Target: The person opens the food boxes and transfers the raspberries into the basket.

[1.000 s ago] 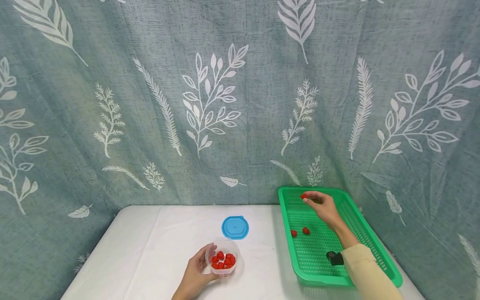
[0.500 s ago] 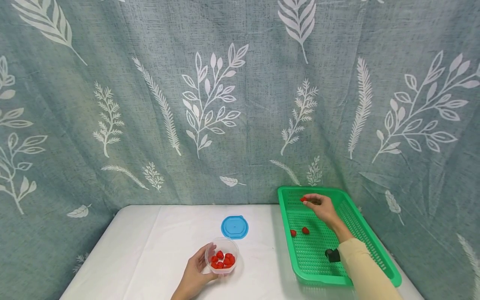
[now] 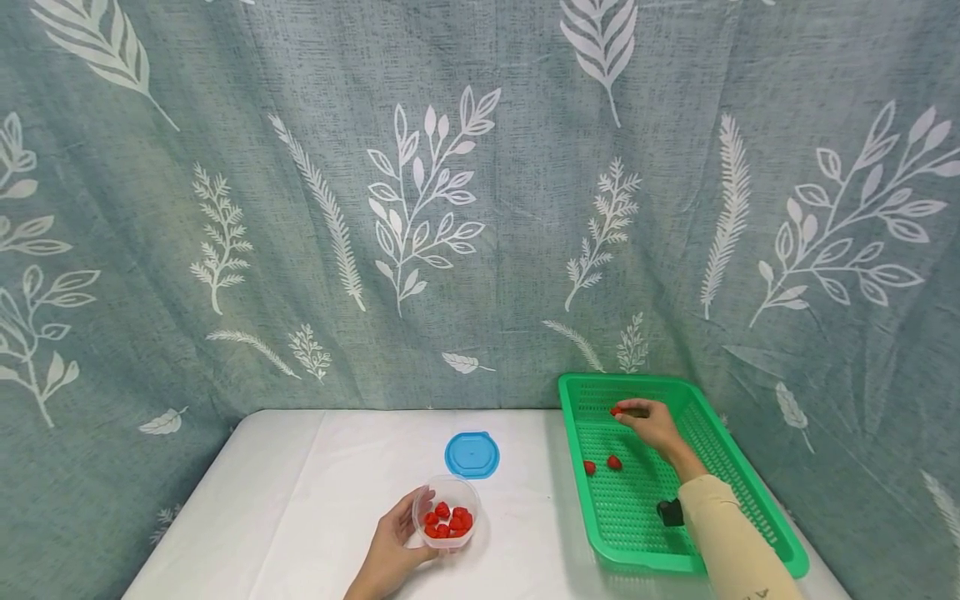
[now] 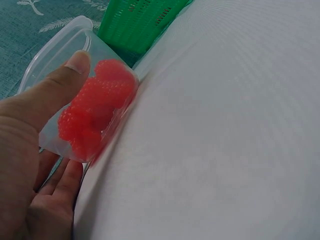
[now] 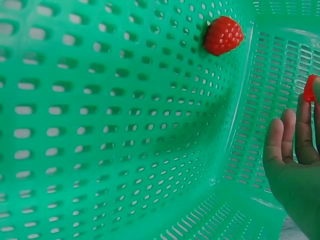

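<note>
My left hand [image 3: 390,546] grips a small clear plastic tub [image 3: 427,486] by its side, on the white table. Several red raspberries [image 4: 92,107] lie in it, seen through the wall in the left wrist view, with my thumb across that wall. At the far end of a green perforated basket [image 3: 765,517], my right hand [image 3: 651,427] pinches one raspberry [image 3: 617,411] between thumb and fingertips. The right wrist view shows this held raspberry [image 5: 310,89] only partly, at its edge. Two loose raspberries [image 3: 615,462] sit on the basket floor, left of my wrist.
A blue lid [image 3: 472,455] lies flat on the white table [image 3: 330,492] just behind the tub. The basket's raised rim [image 3: 581,492] borders the right side of the table. A patterned grey-green curtain [image 3: 517,250] hangs behind everything.
My right hand has lowered a little and shifted slightly right within the basket, still pinching the raspberry. My left hand and the tub have stayed in place.
</note>
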Demonstrator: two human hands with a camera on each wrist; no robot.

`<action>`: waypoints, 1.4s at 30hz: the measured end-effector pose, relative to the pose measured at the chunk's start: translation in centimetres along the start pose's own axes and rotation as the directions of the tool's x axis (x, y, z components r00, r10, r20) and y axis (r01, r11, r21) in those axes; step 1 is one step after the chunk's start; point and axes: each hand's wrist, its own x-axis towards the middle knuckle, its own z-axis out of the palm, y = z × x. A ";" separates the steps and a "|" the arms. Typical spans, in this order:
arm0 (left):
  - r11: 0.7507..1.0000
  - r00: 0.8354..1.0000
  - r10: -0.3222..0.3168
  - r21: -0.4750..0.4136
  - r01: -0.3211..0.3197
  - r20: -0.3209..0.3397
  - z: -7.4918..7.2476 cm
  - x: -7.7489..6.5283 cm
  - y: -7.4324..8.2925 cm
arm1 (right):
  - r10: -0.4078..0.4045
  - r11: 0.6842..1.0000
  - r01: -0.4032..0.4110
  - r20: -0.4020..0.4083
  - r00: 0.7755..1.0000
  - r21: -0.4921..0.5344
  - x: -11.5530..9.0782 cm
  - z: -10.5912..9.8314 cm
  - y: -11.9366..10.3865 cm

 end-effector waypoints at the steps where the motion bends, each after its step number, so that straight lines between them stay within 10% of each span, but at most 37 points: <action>1: 1.000 1.000 0.001 0.000 -0.001 0.001 0.0 0.0 0.0 | 0.007 1.000 -0.007 0.000 1.000 0.002 0.0 0.0 0.1; 12: 1.000 1.000 0.003 -0.007 -0.003 0.008 -0.1 0.1 -0.2 | -0.037 0.999 0.037 -0.009 0.999 -0.013 0.0 0.1 -1.2; 23: 1.000 1.000 0.007 -0.008 -0.007 0.001 -0.2 0.1 -0.4 | -0.156 0.987 0.155 0.026 0.987 0.036 -3.0 1.3 -8.0; 42: 1.000 1.000 0.014 0.002 -0.014 -0.001 -0.2 0.1 -0.4 | -0.289 0.951 0.271 0.123 0.949 0.149 -10.4 8.5 -16.0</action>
